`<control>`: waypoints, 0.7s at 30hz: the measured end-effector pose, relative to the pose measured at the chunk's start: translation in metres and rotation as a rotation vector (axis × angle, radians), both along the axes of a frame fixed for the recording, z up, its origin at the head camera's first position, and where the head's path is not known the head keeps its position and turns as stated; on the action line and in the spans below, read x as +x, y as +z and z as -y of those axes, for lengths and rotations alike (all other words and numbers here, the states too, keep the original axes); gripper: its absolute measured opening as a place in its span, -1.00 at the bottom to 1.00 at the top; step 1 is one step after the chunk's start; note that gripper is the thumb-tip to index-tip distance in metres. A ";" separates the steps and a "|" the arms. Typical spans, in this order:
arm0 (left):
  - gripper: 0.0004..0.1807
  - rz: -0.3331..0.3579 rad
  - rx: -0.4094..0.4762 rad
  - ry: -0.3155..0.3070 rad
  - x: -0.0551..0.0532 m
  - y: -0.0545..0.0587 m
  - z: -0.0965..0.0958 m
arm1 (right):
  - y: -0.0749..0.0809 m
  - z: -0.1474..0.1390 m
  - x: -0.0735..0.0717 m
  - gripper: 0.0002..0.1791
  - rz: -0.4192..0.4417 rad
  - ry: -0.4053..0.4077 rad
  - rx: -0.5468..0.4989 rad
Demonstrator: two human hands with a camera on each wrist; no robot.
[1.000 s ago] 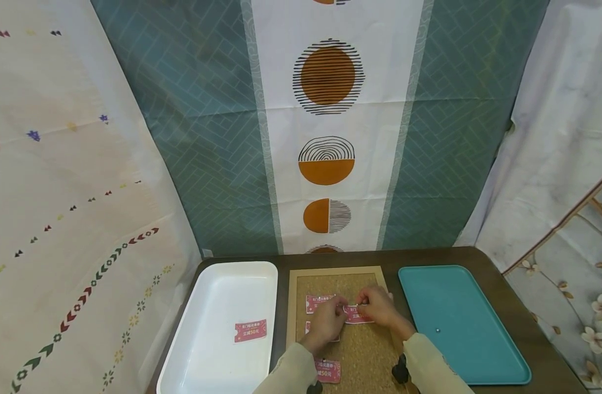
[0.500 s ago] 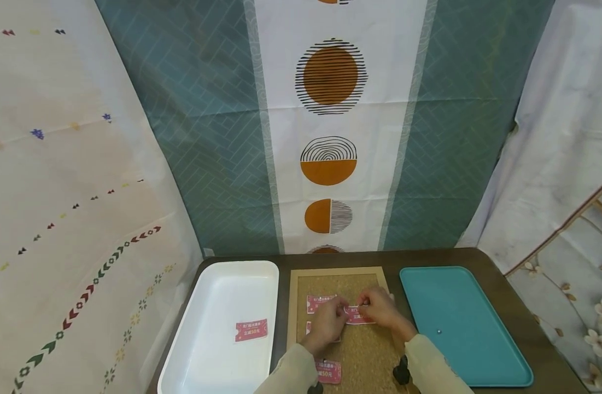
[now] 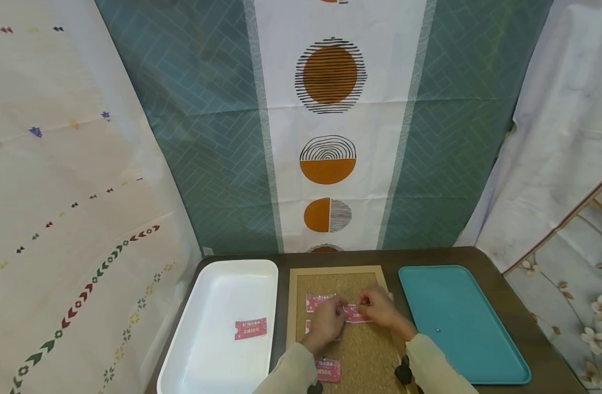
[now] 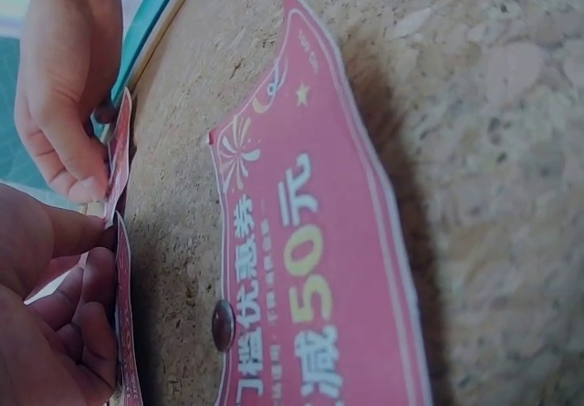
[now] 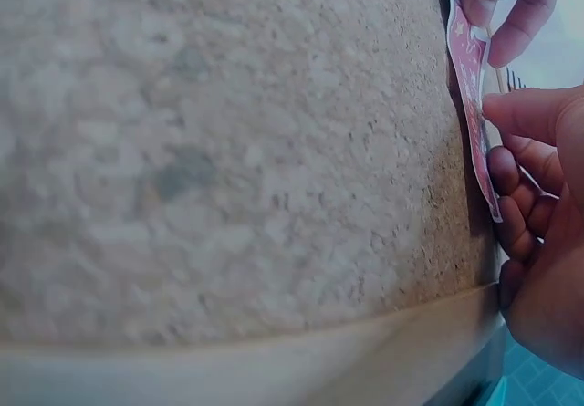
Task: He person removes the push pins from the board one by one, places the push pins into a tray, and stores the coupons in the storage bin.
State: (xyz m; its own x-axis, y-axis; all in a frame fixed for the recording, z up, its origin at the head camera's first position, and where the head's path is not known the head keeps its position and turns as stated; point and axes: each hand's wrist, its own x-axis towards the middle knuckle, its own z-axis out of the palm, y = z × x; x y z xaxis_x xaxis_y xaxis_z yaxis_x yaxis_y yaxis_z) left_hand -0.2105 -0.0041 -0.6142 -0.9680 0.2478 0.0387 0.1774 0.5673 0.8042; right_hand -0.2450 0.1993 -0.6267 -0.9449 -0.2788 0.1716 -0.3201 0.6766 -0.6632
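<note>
Both hands are on a pink coupon (image 3: 352, 313) at the upper right of the corkboard (image 3: 362, 355). My left hand (image 3: 327, 320) pinches its left end between thumb and finger. Farther along its upper edge, my right hand (image 3: 379, 306) holds it; in the right wrist view the thumb (image 5: 520, 109) touches the coupon and the other fingers are curled. Whether a pin sits between those fingers is hidden. More pink coupons lie on the board's left side, one at the top (image 3: 318, 302) and one lower down (image 3: 328, 370); another is partly behind my left hand.
To the left stands a white tray (image 3: 207, 328) with one coupon (image 3: 250, 329) inside. A teal tray (image 3: 465, 317) at the right bears a small silvery piece (image 3: 438, 330). In the left wrist view a dark round pin head (image 4: 223, 325) is on the nearest coupon's edge.
Both hands stay at the same coupon with almost no movement. The head view shifts very slightly.
</note>
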 end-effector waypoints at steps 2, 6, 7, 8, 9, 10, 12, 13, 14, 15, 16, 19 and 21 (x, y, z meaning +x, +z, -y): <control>-0.76 0.008 0.003 0.008 0.001 0.000 0.000 | 0.005 0.000 0.002 -0.84 0.000 0.029 -0.024; -0.74 0.034 -0.001 0.019 0.003 0.001 0.000 | 0.010 -0.004 0.001 -0.85 0.074 0.068 -0.050; -0.73 0.038 -0.003 0.018 0.003 0.001 0.000 | 0.011 -0.005 0.001 -0.84 0.108 0.065 -0.052; -0.72 0.044 -0.004 0.014 0.003 0.002 0.000 | 0.013 -0.006 0.001 -0.85 0.132 0.060 -0.048; -0.72 0.048 -0.003 0.008 0.003 0.003 0.001 | 0.014 -0.008 0.000 -0.87 0.151 0.058 -0.054; -0.71 0.053 -0.002 0.001 0.004 0.004 0.002 | 0.016 -0.009 0.001 -0.88 0.169 0.051 -0.060; -0.70 0.068 0.012 -0.017 0.005 0.008 0.005 | 0.018 -0.011 0.001 -0.92 0.189 0.046 -0.091; -0.70 0.068 0.014 -0.026 0.005 0.010 0.007 | 0.019 -0.012 0.001 -0.93 0.195 0.041 -0.109; -0.70 0.077 0.017 -0.033 0.006 0.012 0.009 | 0.020 -0.013 0.001 -0.94 0.191 0.044 -0.122; -0.69 0.077 0.020 -0.040 0.006 0.015 0.011 | 0.021 -0.013 0.001 -0.94 0.188 0.043 -0.132; -0.69 0.085 0.020 -0.043 0.005 0.017 0.014 | 0.021 -0.013 0.001 -0.94 0.186 0.044 -0.140; -0.70 0.074 0.013 -0.058 0.003 0.023 0.022 | 0.024 -0.014 0.001 -0.94 0.168 0.044 -0.131; -0.69 0.073 0.002 -0.063 0.001 0.026 0.027 | 0.025 -0.014 0.002 -0.94 0.150 0.048 -0.121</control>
State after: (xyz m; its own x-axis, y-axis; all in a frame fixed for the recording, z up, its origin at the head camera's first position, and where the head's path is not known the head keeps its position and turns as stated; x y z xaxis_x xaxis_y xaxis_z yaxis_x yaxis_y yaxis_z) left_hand -0.2098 -0.0308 -0.5886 -0.9507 0.3086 -0.0305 0.1539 0.5548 0.8176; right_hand -0.2434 0.2134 -0.6014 -0.9484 -0.3103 0.0649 -0.2418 0.5754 -0.7814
